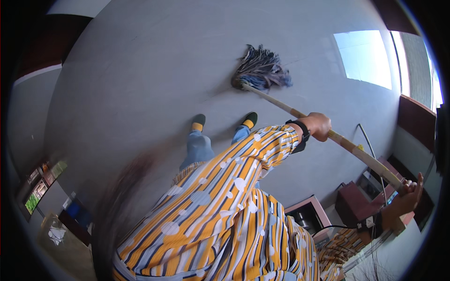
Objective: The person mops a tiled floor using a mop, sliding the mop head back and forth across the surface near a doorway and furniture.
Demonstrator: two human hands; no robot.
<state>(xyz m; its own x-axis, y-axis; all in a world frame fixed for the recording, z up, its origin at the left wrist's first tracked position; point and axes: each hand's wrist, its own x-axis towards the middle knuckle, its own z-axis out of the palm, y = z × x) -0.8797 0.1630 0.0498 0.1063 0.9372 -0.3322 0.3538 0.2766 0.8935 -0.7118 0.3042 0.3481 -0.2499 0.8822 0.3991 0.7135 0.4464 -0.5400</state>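
Note:
A string mop head (262, 66) with dark grey and bluish strands lies spread on the smooth grey floor (158, 70), in front of my feet. From it the wooden mop handle (351, 147) slants down to the right, with bits of yellow tape on it. My left hand (316, 126), a black band at its wrist, is wrapped around the middle of the handle. At the upper end, my right hand (404, 202) holds the handle with some fingers curled and at least one extended. My dark shoes (198, 121) stand apart on the floor.
At the lower right are a pink-framed cabinet (321, 209) and a maroon piece of furniture (351, 203). Bright light reflects off the floor near an opening (415, 63) at the upper right. A table (75, 253) with white paper stands lower left. Blurred hair hangs before the camera.

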